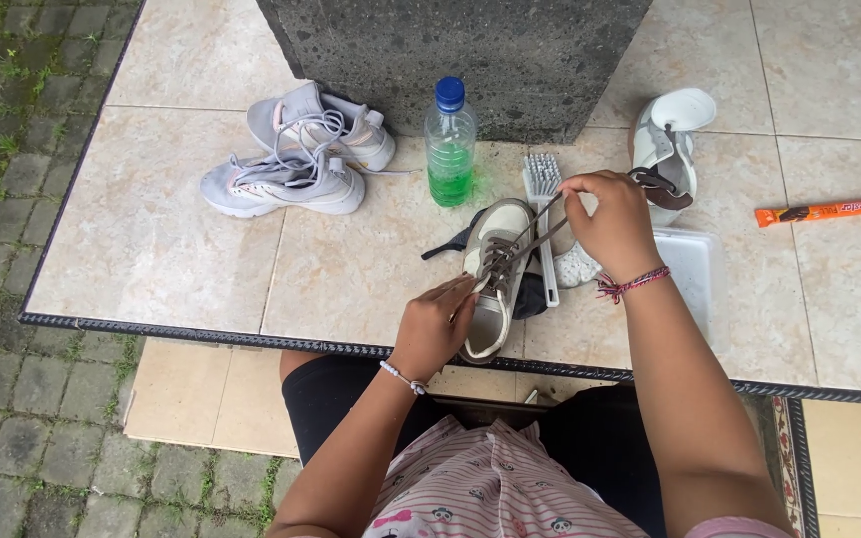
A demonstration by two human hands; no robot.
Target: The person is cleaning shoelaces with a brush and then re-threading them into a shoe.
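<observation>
Sneaker [495, 274] lying toe-toward-the-body on the tiled ledge [351, 269], just at its near edge, between the scrubbing brush [543, 189] and the dark cloth [450, 242] under it. Left hand [435, 327] closing around the shoe's side and tongue, pinning it down. Right hand [610, 219] pinching the brown lace [540, 224] between thumb and fingertips, drawing it up and away, taut. Doing this well, by the look of it: keeping the shoe pressed flat so it is not lifting with the pull, tugging along the line of the eyelets rather than sideways, easing one crossing at a time. Standing behind: green-liquid bottle [449, 144] with blue cap, pale sneaker pair [296, 159], second matching shoe [665, 149], white tray [690, 264], orange snack wrapper [822, 210] well apart.
</observation>
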